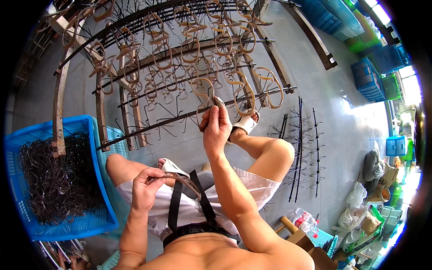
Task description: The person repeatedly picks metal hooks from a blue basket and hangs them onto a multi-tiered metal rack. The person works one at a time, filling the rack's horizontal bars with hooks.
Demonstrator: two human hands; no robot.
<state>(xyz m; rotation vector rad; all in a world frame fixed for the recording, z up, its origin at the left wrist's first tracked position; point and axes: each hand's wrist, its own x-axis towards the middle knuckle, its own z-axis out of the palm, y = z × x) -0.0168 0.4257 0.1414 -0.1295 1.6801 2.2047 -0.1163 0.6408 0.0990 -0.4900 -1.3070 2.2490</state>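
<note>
My right hand [217, 130] reaches forward to the nearest black hooked rod [180, 116]. Its thumb and fingers pinch an amber-brown eyeglass frame [203, 81], which stands at the rod; whether a hook bears it is hidden by the fingers. Low over my lap, my left hand [146, 189] is closed on the end of another brown eyeglass frame [186, 182], seen nearly edge-on. Just right of my right hand, similar eyeglass frames [243, 92] hang from the same rod. Bare wire hooks [155, 128] stick out along its left part.
Wooden rack bars [59, 103] carry several more rods of frames ahead. A blue basket [105, 198] at left holds a heap of dark frames [54, 180]. Loose hooked rods [299, 148] lie on the floor at right. Bottles [306, 222], bags and blue crates [366, 78] stand farther right.
</note>
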